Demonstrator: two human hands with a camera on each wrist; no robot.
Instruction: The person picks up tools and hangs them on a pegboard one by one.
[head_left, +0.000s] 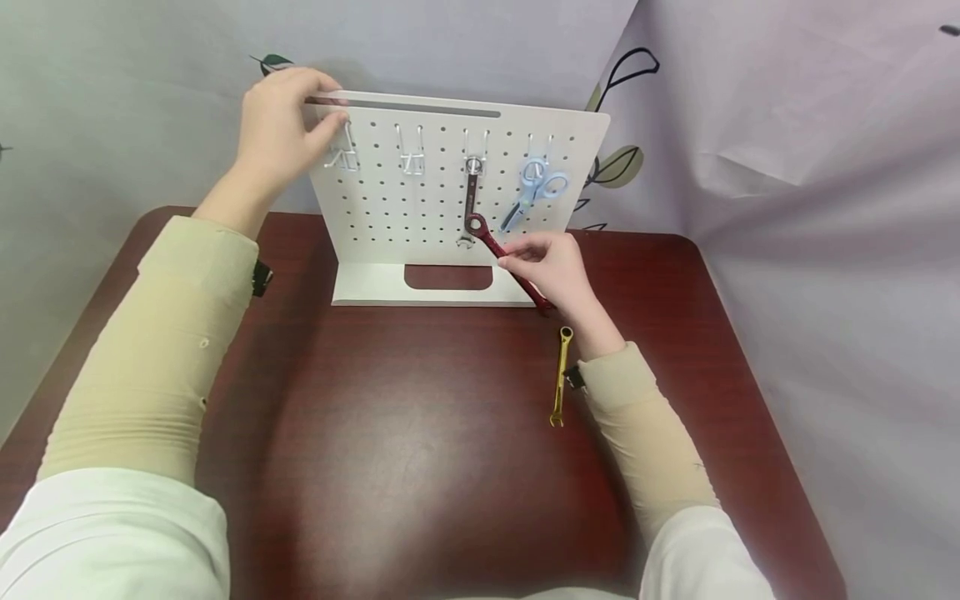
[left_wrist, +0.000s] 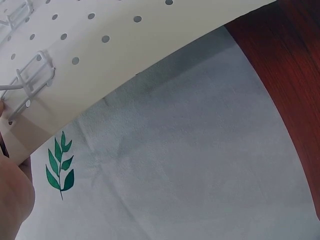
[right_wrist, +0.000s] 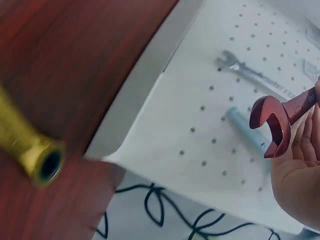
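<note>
A white pegboard [head_left: 390,221] stands upright on the table, with its top left corner gripped by my left hand [head_left: 281,125], thumb in front and fingers behind the edge. My right hand [head_left: 553,265] pinches a red combination wrench [head_left: 491,240] by its middle, ring end up and left, open end [right_wrist: 274,122] down and right. The ring end overlaps a silver wrench [head_left: 471,196] hanging on a hook of the board. To its right, light blue scissors [head_left: 534,185] hang on another hook. A gold wrench [head_left: 561,375] lies on the table below my right wrist.
Two wire hooks on the board's left side, one by my left thumb and another hook [head_left: 411,154], hold nothing. The dark red table [head_left: 375,433] reaches back to a pale cloth [head_left: 465,42] with leaf prints. The board's white base [head_left: 367,283] rests on the table.
</note>
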